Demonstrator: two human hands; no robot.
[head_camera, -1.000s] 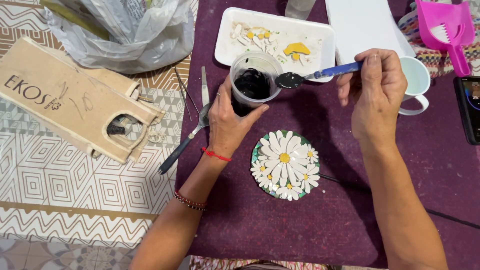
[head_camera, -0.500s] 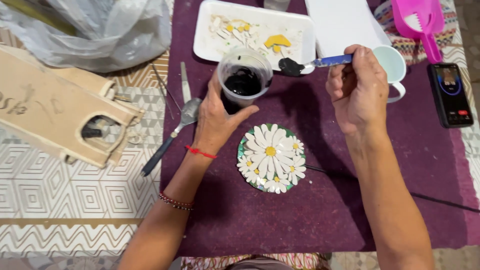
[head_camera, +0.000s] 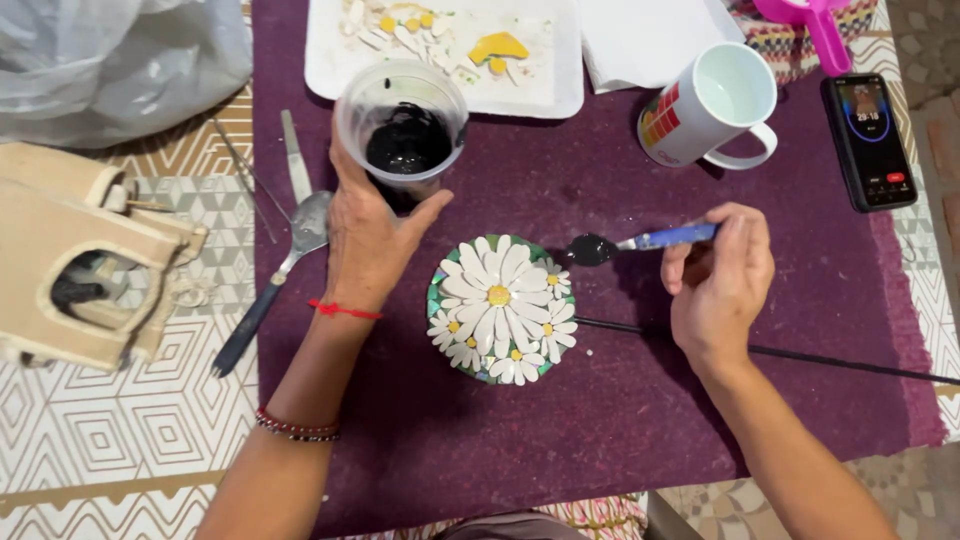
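— What has shifted for us since a moment ago?

— We've carried the blue-handled spoon (head_camera: 640, 242) away from the clear plastic cup (head_camera: 402, 128). Earlier its loaded bowl hung beside the cup's rim; now it hovers just right of the round daisy mosaic (head_camera: 500, 308), black paste on it. We judge the paste is on its way to the mosaic.

— And our hands?

— Our right hand (head_camera: 718, 283) is closed on the spoon's handle, well right of the mosaic. Our left hand (head_camera: 372, 225) is wrapped around the cup, holding it above and left of the mosaic, dark paste inside.

— Where does the mosaic lie relative to them?

— On the purple cloth (head_camera: 600, 440) over the desk, between both hands, the spoon's bowl very near its upper right edge, whether touching we cannot tell.

— What else sits around the mosaic?

— Beyond it, a white tray (head_camera: 550, 80) with tile scraps; up right, a white mug (head_camera: 710, 105) and a phone (head_camera: 868, 140); to the left a second spoon (head_camera: 280, 270) and a wooden box (head_camera: 80, 270); a thin black rod (head_camera: 800, 355) runs off to its right
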